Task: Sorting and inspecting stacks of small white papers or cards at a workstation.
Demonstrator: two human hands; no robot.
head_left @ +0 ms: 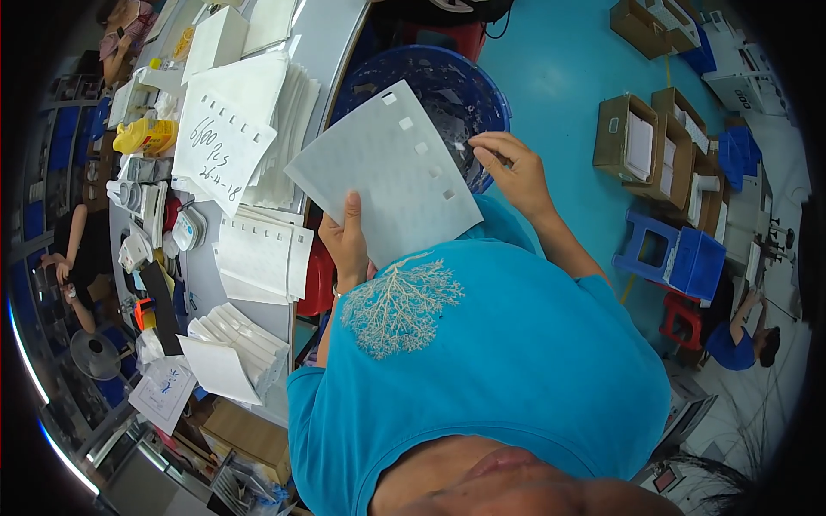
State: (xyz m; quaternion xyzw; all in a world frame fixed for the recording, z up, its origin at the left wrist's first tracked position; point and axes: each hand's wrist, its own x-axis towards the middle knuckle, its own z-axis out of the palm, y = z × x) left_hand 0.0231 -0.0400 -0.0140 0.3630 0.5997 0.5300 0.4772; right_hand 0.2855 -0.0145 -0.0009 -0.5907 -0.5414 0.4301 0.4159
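Observation:
A white sheet (370, 181) with a row of small square cut-outs along one edge is tilted in front of my chest. My left hand (346, 245) grips its lower left side, the thumb lying on top and the fingers hidden underneath. Just off the sheet's right edge is my right hand (520, 181), its thumb and fingertips drawn together. Whatever may be between those fingertips is too small to make out. Below both, a round blue bin (502, 112) contains light scraps, and the sheet covers part of it.
Along the left runs a grey table (331, 60) carrying a stack of similar sheets (292, 129), a smaller pile (262, 254) and a yellow bottle (146, 136). Cardboard boxes (615, 138) and a blue stool (641, 245) stand on the floor at right. Other people are around the room.

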